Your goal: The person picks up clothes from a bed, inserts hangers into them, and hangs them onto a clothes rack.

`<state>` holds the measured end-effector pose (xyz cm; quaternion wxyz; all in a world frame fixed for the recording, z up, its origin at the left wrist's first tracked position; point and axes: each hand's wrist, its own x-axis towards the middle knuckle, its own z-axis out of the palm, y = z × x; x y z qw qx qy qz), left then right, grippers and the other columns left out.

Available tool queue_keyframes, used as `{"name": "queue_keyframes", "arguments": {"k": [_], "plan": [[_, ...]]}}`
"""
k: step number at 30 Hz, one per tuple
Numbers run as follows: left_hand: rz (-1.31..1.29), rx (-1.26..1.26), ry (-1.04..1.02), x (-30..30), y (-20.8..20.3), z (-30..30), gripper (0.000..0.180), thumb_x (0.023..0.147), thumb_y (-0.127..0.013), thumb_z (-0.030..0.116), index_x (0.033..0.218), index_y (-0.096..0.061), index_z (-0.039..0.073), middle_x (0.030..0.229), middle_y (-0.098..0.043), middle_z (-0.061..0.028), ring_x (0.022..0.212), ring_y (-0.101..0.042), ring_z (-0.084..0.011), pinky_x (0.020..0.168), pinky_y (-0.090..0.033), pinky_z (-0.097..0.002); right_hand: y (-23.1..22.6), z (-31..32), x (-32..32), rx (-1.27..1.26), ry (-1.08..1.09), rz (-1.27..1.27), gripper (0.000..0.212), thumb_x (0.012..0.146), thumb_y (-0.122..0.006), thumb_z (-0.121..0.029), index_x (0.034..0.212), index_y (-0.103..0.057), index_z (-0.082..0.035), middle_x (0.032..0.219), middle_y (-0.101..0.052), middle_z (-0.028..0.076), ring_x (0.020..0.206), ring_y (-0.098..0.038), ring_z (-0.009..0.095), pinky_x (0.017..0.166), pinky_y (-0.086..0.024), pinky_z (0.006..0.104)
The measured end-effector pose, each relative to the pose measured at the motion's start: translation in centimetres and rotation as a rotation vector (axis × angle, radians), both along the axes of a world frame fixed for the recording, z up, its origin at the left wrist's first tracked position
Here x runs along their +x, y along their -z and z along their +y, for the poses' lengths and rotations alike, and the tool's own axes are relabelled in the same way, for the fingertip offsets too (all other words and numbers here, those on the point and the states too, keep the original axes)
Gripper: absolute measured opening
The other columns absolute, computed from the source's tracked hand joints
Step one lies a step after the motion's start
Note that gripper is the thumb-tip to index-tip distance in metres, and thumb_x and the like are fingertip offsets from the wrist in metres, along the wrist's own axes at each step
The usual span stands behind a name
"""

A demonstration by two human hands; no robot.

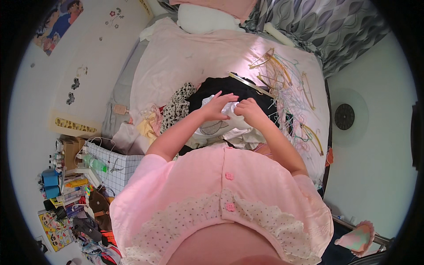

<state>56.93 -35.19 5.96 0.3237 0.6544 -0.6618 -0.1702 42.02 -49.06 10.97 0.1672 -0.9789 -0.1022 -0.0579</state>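
Bedroom: bed with pink sheet (168, 57), white pillow (206, 20) well beyond the grip, grey patterned curtain (349, 33) beyond and to its right. Item, white garment (234, 123) with grey print: bunched, under and between both hands. Left hand (217, 107): palm down over the garment, fingers extended, thumb apart, no firm hold evident. Right hand (251, 113): fingers curled at the garment, seemingly a pinch; whether cloth is caught cannot be told. Black cloth (211, 89): just beyond the grip, one pale gold hanger (250, 84) lying across it. Spotted cloth (176, 105): left of the grip. Tangled hangers (289, 102): right of the grip. Step in hand, as judged: arranging the white garment. Next move would call for a sure two-handed hold on its edge, clear of the black cloth
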Motion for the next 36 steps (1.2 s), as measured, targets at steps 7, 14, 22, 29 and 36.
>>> {"name": "queue_keyframes", "arguments": {"k": [7,14,22,29,36], "plan": [[-0.120,0.179,-0.016,1.0,-0.9,-0.5,0.030,0.063,-0.069,0.027,0.089,-0.060,0.015,0.082,-0.062,-0.0053,0.081,-0.055,-0.0219,0.087,-0.029,-0.0376,0.3,-1.5,0.0,0.147,0.143,-0.205,0.030,0.055,-0.059,0.005,0.079,-0.047,-0.009,0.080,-0.053,0.004,0.085,-0.051,0.025,0.076,-0.037,0.0352],[0.142,0.150,-0.071,1.7,-2.0,-0.4,0.019,0.069,-0.062,0.015,0.084,-0.057,0.005,0.075,-0.058,-0.0106,0.080,-0.056,-0.0277,0.070,-0.041,-0.0344,0.6,-0.8,0.4,0.882,0.266,0.206,0.040,0.074,-0.063,-0.011,0.107,-0.042,-0.008,0.088,-0.051,0.004,0.083,-0.047,0.014,0.072,-0.040,0.0277],[0.356,0.358,0.034,1.4,-4.0,0.0,0.020,0.068,-0.063,0.014,0.083,-0.055,0.003,0.077,-0.057,-0.0112,0.073,-0.055,-0.0207,0.066,-0.042,-0.0318,2.3,-1.3,0.4,0.483,0.372,-0.179,0.020,0.072,-0.062,-0.004,0.086,-0.048,-0.004,0.077,-0.048,0.000,0.073,-0.046,0.009,0.065,-0.039,0.0223],[-0.187,0.345,-0.041,2.3,-2.5,1.4,0.022,0.068,-0.065,0.022,0.082,-0.057,0.007,0.071,-0.059,-0.0112,0.071,-0.058,-0.0272,0.061,-0.044,-0.0369,-0.1,-1.9,-1.0,0.674,0.386,-0.090,0.022,0.070,-0.061,0.001,0.089,-0.050,-0.003,0.079,-0.053,0.007,0.077,-0.051,0.016,0.071,-0.042,0.0264],[-0.124,0.435,-0.152,4.3,-1.5,2.8,0.028,0.068,-0.066,0.032,0.076,-0.057,0.007,0.070,-0.058,-0.0111,0.068,-0.057,-0.0283,0.059,-0.042,-0.0379,0.0,-5.9,-3.1,0.684,0.499,-0.041,0.026,0.071,-0.065,-0.012,0.088,-0.048,-0.004,0.079,-0.052,0.004,0.074,-0.049,0.013,0.067,-0.040,0.0247]]}}
